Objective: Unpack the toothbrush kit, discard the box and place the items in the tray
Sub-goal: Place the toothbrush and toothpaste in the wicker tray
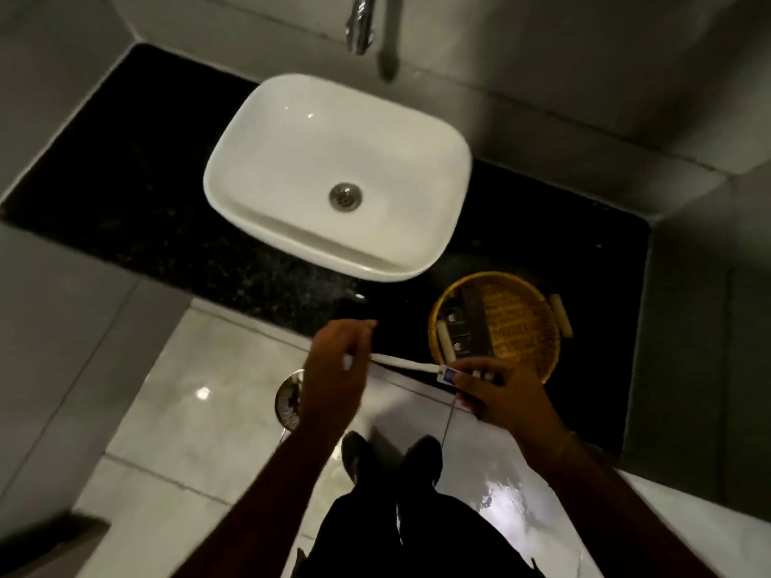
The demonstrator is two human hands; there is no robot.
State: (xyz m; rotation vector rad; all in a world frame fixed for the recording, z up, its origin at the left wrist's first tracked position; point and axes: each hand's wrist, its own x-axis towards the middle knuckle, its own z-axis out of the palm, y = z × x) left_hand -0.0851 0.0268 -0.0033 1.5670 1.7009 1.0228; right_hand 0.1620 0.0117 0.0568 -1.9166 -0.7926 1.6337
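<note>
A thin white toothbrush (396, 361) stretches between my two hands in front of the counter edge. My left hand (333, 369) pinches its left end. My right hand (496, 390) grips the right end together with a small blue and white toothpaste tube (449, 375). A round woven yellow tray (538, 327) with two pale handles sits on the black counter just behind my right hand. Dark flat packets (469, 323) lie in its left half. No box shows in view.
A white basin (292, 118) stands on the black granite counter (125, 194), under a chrome tap (361, 22). Below the counter edge lie glossy floor tiles, a round metal floor drain (288, 402) and my dark shoes (392, 456). Grey walls close in on both sides.
</note>
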